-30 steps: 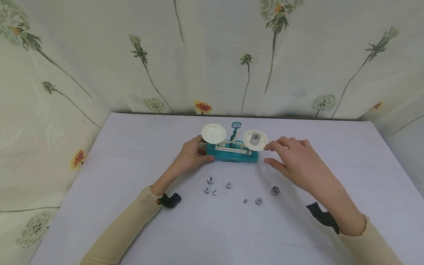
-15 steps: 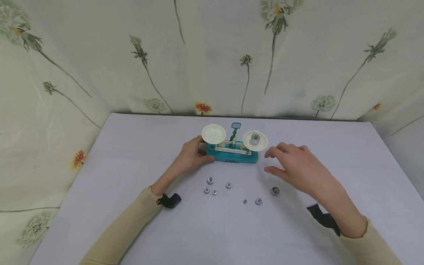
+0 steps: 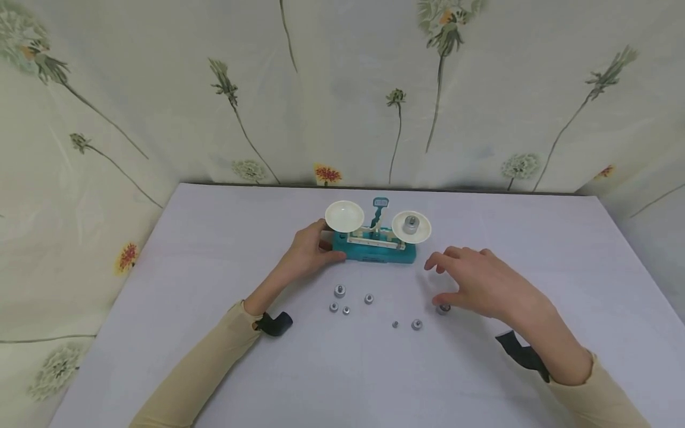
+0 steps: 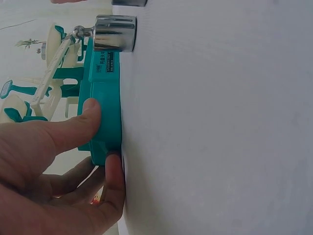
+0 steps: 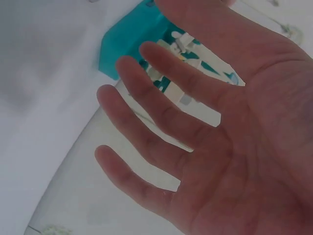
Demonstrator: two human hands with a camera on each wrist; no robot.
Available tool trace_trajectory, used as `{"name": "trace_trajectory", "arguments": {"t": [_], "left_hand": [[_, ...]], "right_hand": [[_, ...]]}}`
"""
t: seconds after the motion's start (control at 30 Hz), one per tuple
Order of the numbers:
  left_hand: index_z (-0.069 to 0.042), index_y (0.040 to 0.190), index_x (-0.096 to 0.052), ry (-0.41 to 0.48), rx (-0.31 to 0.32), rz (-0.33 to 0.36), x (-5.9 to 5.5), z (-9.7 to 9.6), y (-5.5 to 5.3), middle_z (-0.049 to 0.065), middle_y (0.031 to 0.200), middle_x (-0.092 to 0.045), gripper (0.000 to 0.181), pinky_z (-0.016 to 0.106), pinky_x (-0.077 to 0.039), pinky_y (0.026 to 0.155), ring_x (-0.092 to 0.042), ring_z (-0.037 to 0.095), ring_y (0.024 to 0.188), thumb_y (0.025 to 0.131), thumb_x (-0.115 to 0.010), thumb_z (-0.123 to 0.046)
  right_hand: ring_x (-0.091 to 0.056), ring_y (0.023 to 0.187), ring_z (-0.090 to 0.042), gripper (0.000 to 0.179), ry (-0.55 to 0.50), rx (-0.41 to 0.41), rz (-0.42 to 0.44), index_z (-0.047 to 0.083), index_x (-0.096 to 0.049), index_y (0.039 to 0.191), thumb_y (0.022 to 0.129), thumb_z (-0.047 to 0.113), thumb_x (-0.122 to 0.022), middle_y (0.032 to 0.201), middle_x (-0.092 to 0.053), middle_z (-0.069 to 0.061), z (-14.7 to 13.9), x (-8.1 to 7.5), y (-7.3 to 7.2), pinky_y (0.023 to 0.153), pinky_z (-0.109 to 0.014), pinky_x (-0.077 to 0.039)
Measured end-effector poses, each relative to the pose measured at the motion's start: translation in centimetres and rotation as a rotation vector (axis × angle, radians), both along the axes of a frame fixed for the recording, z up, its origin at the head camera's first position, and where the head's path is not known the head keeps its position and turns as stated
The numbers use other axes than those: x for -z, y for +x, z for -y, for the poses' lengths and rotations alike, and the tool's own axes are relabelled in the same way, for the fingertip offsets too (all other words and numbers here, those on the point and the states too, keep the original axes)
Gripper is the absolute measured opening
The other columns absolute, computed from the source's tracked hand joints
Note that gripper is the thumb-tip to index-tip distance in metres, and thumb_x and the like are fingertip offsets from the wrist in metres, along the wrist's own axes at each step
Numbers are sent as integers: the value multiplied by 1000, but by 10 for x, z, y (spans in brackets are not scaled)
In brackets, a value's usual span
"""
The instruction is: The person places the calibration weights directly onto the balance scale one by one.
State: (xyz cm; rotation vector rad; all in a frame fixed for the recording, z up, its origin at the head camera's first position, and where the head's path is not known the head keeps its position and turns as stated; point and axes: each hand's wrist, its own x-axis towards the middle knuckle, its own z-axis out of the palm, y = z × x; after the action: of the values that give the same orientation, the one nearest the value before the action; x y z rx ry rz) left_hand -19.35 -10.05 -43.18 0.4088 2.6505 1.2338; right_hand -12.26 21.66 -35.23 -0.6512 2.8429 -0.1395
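Clamping the balance's base (image 3: 377, 255) from nine o'clock is the left hand (image 3: 309, 248); at four o'clock, the right hand (image 3: 478, 282) hovers near a metal weight (image 3: 442, 311), fingers apart.

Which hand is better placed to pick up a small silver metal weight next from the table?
Probably the right hand: it holds nothing, and in the head view it partly covers one cylindrical silver metal weight. The left hand grips the teal plastic balance base.
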Motion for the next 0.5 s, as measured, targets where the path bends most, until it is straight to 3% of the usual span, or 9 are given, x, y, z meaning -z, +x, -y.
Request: {"name": "trace_trajectory", "arguments": {"t": [0.5], "left_hand": [[-9, 146, -45, 5, 8, 3, 0, 0, -1, 14, 142, -60, 70, 39, -60, 92, -72, 30, 108, 88, -80, -23]], "right_hand": [[-63, 92, -14, 49, 26, -5, 111, 24, -68, 118, 75, 30, -89, 98, -69, 8, 0, 15, 1, 87, -49, -50]]}}
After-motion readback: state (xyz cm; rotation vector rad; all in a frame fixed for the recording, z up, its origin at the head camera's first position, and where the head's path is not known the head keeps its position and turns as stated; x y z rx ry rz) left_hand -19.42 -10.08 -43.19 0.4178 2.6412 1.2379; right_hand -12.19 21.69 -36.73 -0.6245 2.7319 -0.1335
